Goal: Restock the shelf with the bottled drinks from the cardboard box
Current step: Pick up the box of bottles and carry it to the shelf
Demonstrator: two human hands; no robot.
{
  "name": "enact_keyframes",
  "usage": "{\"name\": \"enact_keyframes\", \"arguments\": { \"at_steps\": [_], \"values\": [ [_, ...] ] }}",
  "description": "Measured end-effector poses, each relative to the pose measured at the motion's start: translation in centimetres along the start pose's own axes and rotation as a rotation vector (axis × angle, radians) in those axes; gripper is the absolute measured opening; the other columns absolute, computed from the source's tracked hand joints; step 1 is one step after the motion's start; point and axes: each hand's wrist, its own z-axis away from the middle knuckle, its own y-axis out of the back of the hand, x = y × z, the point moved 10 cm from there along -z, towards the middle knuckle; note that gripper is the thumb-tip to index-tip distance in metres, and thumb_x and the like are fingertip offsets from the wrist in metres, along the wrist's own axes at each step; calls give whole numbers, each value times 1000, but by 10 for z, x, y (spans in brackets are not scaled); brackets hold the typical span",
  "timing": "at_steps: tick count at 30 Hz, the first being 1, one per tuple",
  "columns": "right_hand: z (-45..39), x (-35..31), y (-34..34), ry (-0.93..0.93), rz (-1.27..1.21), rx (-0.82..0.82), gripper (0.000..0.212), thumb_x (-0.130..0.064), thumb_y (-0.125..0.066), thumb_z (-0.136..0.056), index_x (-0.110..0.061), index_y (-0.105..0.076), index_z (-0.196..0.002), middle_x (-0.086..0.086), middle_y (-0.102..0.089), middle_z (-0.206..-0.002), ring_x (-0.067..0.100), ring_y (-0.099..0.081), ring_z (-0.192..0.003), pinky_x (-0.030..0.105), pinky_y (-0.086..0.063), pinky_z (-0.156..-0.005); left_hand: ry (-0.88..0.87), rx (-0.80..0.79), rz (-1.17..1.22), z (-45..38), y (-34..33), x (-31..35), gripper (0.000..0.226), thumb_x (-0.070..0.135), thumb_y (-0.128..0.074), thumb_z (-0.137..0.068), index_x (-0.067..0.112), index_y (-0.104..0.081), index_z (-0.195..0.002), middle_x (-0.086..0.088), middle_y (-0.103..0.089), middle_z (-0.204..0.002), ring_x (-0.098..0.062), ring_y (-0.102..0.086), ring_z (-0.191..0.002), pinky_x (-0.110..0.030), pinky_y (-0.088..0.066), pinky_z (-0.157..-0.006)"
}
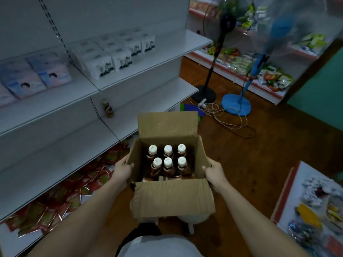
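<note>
no readable text, labels blurred

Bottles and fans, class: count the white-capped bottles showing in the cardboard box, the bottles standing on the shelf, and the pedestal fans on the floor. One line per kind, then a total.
White-capped bottles in the cardboard box: 6, e.g.
Bottles on the shelf: 1
Pedestal fans: 2, black and blue
Total: 9

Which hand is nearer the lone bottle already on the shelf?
Left. The left hand grips the cardboard box side below the bottle; the right hand holds the opposite side, farther away.
</note>
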Motion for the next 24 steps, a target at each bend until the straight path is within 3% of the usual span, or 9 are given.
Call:
{"name": "enact_keyframes", "arguments": {
  "at_steps": [4,7,9,13,17,20,24],
  "values": [
    [-57,-29,-24,0,54,2,51,2,-48,-92,-26,-55,-135,-13,-63,-111,13,-59,-105,22,-49,-80,8,22,-21,-64,-1,15,42,9,-45,-98,30,-50,-135,-5,-60,-119,-30,-59,-109,-45,-53,-84],
    [-91,-54,-37,-16,30,35,50,2,-49,-92,-25,-56,-133,-9,-66,-115,7,-62,-96,19,-50,-77,-27,23,-11,-96,-1,44,40,6,-43,-99,26,-53,-132,-4,-61,-112,-20,-62,-96,-32,-53,-72],
    [-114,-69,-44,-22,23,32,49,2,-49,-93,-25,-56,-134,-10,-65,-113,-1,-60,-88,14,-49,-70,-37,25,-16,-116,0,62,42,3,-44,-98,24,-53,-132,-8,-62,-117,-22,-61,-99,-35,-54,-77],
    [-156,-86,-56,-56,26,14,47,1,-48,-95,-19,-52,-138,-2,-61,-123,15,-57,-106,33,-48,-95,-18,48,-30,-153,2,82,43,4,-47,-97,21,-51,-137,-10,-60,-127,-28,-57,-113,-44,-50,-94],
    [-202,-95,-70,-97,45,-57,46,0,-48,-95,-19,-53,-137,-5,-62,-115,17,-59,-103,33,-50,-92,-4,117,-24,-175,3,85,45,5,-47,-97,24,-51,-137,-4,-61,-123,-22,-59,-102,-29,-54,-74],
    [-242,-96,-79,-85,109,-134,45,3,-49,-93,-17,-58,-132,-2,-64,-117,18,-59,-105,32,-48,-90,36,202,-36,-184,0,72,47,5,-47,-98,26,-47,-140,-3,-60,-116,-26,-60,-98,-34,-55,-70],
    [-308,-85,-97,-50,210,-298,39,2,-52,-90,-23,-67,-116,-1,-70,-103,14,-62,-90,27,-49,-78,102,384,-17,-193,-18,35,36,3,-49,-96,15,-56,-129,-13,-65,-108,-30,-62,-87,-27,-46,-59]
  ]
}}
